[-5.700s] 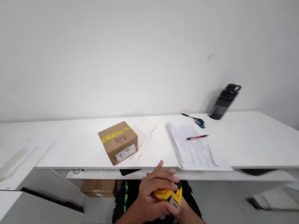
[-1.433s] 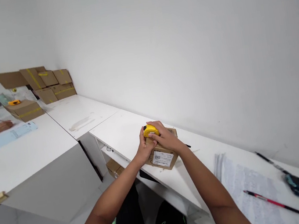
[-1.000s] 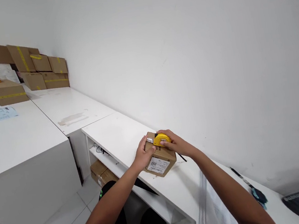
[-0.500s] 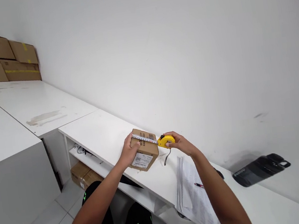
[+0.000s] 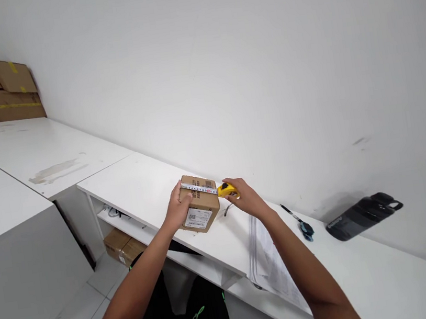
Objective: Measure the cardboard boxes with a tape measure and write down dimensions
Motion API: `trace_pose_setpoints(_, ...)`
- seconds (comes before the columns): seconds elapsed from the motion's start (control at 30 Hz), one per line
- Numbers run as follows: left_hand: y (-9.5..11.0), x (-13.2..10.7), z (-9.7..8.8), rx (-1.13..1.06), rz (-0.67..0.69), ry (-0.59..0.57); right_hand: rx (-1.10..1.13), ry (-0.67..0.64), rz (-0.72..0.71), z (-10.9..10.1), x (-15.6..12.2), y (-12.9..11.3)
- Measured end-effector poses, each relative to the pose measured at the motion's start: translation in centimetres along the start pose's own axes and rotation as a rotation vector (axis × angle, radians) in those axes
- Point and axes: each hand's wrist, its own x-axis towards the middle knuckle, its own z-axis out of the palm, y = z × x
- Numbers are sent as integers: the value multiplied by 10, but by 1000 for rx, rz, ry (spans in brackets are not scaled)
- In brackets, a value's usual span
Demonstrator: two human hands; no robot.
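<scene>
A small cardboard box with a white label on its near side stands on the white shelf top. Across its upper face lies the pulled-out blade of a yellow tape measure. My left hand is closed on the box's left edge, its thumb on the top face and its fingers by the blade's end. With my right hand I grip the tape measure's case at the box's right side. A dark wrist strap hangs from the case.
A stack of papers lies beneath my right forearm. Farther right are a dark blue object with a strap and a black bottle on its side. Taped cartons are piled at the far left; another box sits below the shelf top.
The view has shifted a little. The tape measure's case now sits closer against the box's right edge, and the dark blue object shows more fully from behind my right arm.
</scene>
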Motion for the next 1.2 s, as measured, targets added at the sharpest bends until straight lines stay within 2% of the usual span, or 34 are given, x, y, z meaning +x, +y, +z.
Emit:
trace_pose_setpoints(0.2,-6,2,-8,161,114,-9,157,87,53,11,-8,-13)
trace_pose_setpoints(0.37,-12,7,-21,551,351,-19,166,135,161,10,3,-17)
trace_pose_setpoints(0.53,-6,34,-55,897,594,-228,138,90,126,1,10,-15)
trace_pose_setpoints(0.7,7,69,-80,1019,735,-514,155,47,162,-3,10,-13)
trace_pose_setpoints(0.8,7,74,-81,1025,720,-553,164,45,161,-5,10,-12)
trace_pose_setpoints(0.93,-5,69,-67,862,664,-492,214,85,170,0,7,-4)
trace_pose_setpoints(1.0,-15,67,-59,726,676,-454,260,91,185,11,5,4)
trace_pose_setpoints(1.13,-34,69,-51,544,758,-357,249,5,209,41,1,24)
trace_pose_setpoints(1.2,-40,70,-50,527,748,-331,302,58,255,51,-2,32)
